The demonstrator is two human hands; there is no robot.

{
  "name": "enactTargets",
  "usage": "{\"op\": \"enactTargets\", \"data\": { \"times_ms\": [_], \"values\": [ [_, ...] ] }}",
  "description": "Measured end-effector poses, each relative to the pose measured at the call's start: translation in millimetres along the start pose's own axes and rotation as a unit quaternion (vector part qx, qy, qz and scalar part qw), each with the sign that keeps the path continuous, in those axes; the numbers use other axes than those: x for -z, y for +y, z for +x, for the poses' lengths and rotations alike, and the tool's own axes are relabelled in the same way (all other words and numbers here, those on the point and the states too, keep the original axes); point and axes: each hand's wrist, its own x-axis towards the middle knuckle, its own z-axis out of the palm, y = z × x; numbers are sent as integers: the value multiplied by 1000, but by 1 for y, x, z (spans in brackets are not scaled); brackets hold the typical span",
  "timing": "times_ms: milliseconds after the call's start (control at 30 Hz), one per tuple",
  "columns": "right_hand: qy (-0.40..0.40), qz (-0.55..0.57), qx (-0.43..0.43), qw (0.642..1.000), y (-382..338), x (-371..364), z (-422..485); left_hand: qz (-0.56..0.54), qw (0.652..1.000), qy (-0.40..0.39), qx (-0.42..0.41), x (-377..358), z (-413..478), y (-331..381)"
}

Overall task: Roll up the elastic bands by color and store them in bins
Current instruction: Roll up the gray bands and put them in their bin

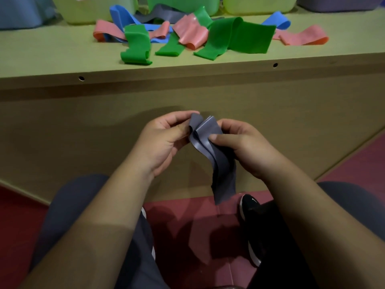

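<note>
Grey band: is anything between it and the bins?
Yes. Loose green, pink and blue bands lie heaped on the shelf before the bins; the grey band would likely go over them.

We hold both arms out low in front of us, the bare left forearm (pixel 100 215) and the bare right forearm (pixel 308 205) angling inward so that the hands meet in the middle. Our left hand (pixel 164 140) has its palm turned toward the right, its fingers curled and pinching the upper folded end of a flat grey elastic band (pixel 221 167). Our right hand (pixel 248 147) faces it just beside, its thumb pressed across the front of the same band and its fingers curled behind. Only the band lies between the two hands.
</note>
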Motion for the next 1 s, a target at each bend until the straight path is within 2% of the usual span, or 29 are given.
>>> {"op": "enactTargets", "data": {
  "times_ms": [100,300,567,733,867,1000],
  "values": [
    [2,-28,1,1000,1,2,0,3,1000,3,5,-2,-1,-1],
    [-7,-88,9,996,2,7,2,100,995,11,-28,2,0,-6],
    [-72,-145,11,987,9,5,6,174,980,-35,-94,10,-3,-6],
    [-111,-92,29,989,2,10,4,165,979,-50,-105,14,-4,-5],
    [-144,-41,52,987,-1,7,5,201,973,-38,-107,18,-3,-3],
    [-127,-55,67,988,3,3,9,232,966,-45,-107,19,-4,0]
  ]
}}
